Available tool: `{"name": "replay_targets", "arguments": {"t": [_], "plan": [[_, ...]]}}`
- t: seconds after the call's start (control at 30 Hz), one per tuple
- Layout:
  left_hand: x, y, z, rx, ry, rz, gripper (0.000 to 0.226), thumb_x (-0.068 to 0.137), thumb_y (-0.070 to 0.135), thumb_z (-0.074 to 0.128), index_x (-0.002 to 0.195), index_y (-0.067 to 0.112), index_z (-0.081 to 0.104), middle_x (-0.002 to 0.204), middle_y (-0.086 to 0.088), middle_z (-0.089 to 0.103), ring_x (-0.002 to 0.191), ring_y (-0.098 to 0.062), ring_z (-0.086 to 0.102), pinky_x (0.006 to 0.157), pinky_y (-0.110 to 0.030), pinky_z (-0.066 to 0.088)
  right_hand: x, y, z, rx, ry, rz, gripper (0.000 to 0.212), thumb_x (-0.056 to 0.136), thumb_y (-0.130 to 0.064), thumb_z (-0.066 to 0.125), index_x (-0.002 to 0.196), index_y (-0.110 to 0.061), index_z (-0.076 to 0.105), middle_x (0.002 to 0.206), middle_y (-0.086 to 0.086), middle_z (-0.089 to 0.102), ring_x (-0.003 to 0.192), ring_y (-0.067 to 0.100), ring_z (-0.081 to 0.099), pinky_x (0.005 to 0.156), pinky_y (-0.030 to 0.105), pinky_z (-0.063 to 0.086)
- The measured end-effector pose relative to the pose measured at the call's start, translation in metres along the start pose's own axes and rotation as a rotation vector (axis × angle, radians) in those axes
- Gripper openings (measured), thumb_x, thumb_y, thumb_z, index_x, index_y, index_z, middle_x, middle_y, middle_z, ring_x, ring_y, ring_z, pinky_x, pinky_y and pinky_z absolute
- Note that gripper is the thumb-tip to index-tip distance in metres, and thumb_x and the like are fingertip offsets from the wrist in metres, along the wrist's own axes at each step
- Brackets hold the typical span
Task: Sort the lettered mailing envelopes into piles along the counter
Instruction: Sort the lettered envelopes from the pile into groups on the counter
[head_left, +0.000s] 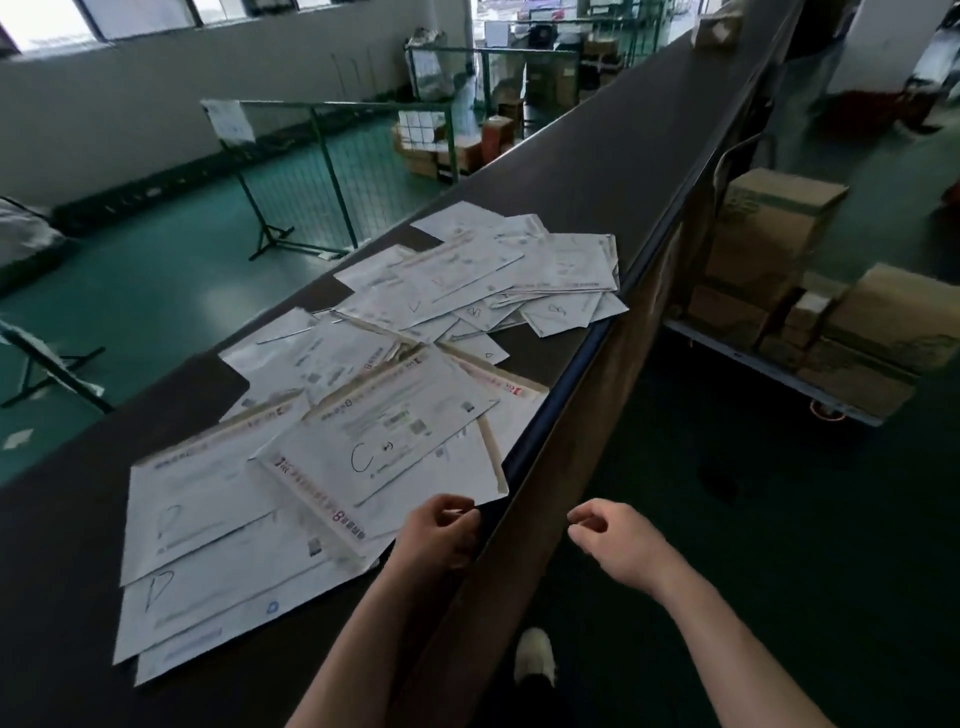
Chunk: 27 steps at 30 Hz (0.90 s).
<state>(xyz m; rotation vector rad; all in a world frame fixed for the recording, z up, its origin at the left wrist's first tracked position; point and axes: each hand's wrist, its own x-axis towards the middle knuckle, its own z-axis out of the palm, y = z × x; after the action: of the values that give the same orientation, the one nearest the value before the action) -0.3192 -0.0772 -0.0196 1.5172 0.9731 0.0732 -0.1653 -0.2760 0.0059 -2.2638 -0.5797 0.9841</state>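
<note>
White mailing envelopes lie scattered along the dark counter. Two marked D sit nearest at the left. One marked C lies on top of the near heap. A farther heap shows envelopes marked B. My left hand is at the counter's near edge, its thumb and curled fingers pinching the near edge of the large envelope under the C one. My right hand hovers off the counter to the right, fingers loosely curled and holding nothing.
A small box sits far along the counter. Cardboard boxes are stacked on a cart to the right. Green wire fences stand on the floor to the left. My shoe shows below.
</note>
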Motion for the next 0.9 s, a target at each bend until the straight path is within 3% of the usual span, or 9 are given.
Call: {"name": "replay_targets", "arguments": {"t": [0.17, 0.27, 0.4, 0.53, 0.63, 0.77, 0.9], "plan": [[0.108, 0.054, 0.006, -0.13, 0.126, -0.016, 0.013, 0.097, 0.02, 0.067, 0.108, 0.013, 0.067, 0.1, -0.009, 0.072, 0.092, -0.024, 0.069, 0.079, -0.043, 0.061, 0.097, -0.043, -0.042, -0.158, -0.076, 0.022, 0.027, 0.101, -0.034, 0.062, 0.128, -0.032, 0.061, 0.111, -0.011, 0.063, 0.096, 0.006, 0.064, 0.076, 0.022, 0.053], [0.158, 0.09, 0.014, -0.129, 0.166, -0.002, 0.008, 0.096, 0.024, 0.069, 0.102, 0.02, 0.067, 0.1, -0.003, 0.071, 0.092, -0.018, 0.068, 0.084, -0.041, 0.06, 0.153, -0.068, -0.069, -0.209, -0.088, -0.003, 0.02, 0.1, -0.034, 0.062, 0.121, -0.035, 0.061, 0.108, -0.014, 0.062, 0.095, 0.001, 0.062, 0.074, 0.019, 0.05], [0.198, 0.111, 0.013, 0.086, 0.206, 0.03, 0.027, 0.093, 0.032, 0.07, 0.119, 0.024, 0.066, 0.12, 0.003, 0.069, 0.108, -0.015, 0.065, 0.1, -0.042, 0.053, 0.204, -0.087, -0.082, -0.216, -0.095, -0.001, 0.025, 0.1, -0.032, 0.063, 0.125, -0.03, 0.063, 0.111, -0.011, 0.063, 0.1, 0.004, 0.061, 0.079, 0.022, 0.049], [0.223, 0.105, 0.006, 0.23, 0.19, -0.069, 0.049, 0.092, 0.039, 0.071, 0.138, 0.027, 0.057, 0.139, 0.002, 0.059, 0.119, -0.024, 0.061, 0.102, -0.047, 0.052, 0.256, -0.097, -0.071, -0.225, -0.227, 0.019, 0.032, 0.1, -0.029, 0.062, 0.131, -0.025, 0.062, 0.123, -0.007, 0.062, 0.111, 0.01, 0.06, 0.09, 0.025, 0.049], [0.231, 0.09, 0.011, 0.368, 0.214, -0.138, 0.059, 0.094, 0.041, 0.066, 0.147, 0.022, 0.048, 0.15, -0.002, 0.051, 0.139, -0.024, 0.046, 0.116, -0.038, 0.036, 0.295, -0.095, -0.059, -0.218, -0.309, 0.029, 0.036, 0.098, -0.029, 0.063, 0.133, -0.022, 0.062, 0.13, -0.003, 0.062, 0.116, 0.013, 0.059, 0.099, 0.03, 0.05], [0.226, 0.067, 0.029, 0.578, 0.256, -0.275, 0.066, 0.095, 0.051, 0.054, 0.152, 0.022, 0.04, 0.152, -0.005, 0.046, 0.145, -0.027, 0.033, 0.117, -0.041, 0.032, 0.328, -0.086, -0.045, -0.102, -0.393, 0.066, 0.046, 0.095, -0.025, 0.066, 0.139, -0.015, 0.058, 0.129, -0.001, 0.062, 0.115, 0.018, 0.062, 0.103, 0.04, 0.053], [0.219, 0.069, 0.056, 0.641, 0.313, -0.374, 0.062, 0.094, 0.051, 0.051, 0.151, 0.03, 0.037, 0.147, -0.003, 0.049, 0.138, -0.026, 0.044, 0.114, -0.047, 0.037, 0.351, -0.08, -0.048, -0.037, -0.44, 0.016, 0.047, 0.096, -0.026, 0.066, 0.14, -0.013, 0.054, 0.12, -0.001, 0.063, 0.108, 0.019, 0.064, 0.097, 0.043, 0.057]]}}
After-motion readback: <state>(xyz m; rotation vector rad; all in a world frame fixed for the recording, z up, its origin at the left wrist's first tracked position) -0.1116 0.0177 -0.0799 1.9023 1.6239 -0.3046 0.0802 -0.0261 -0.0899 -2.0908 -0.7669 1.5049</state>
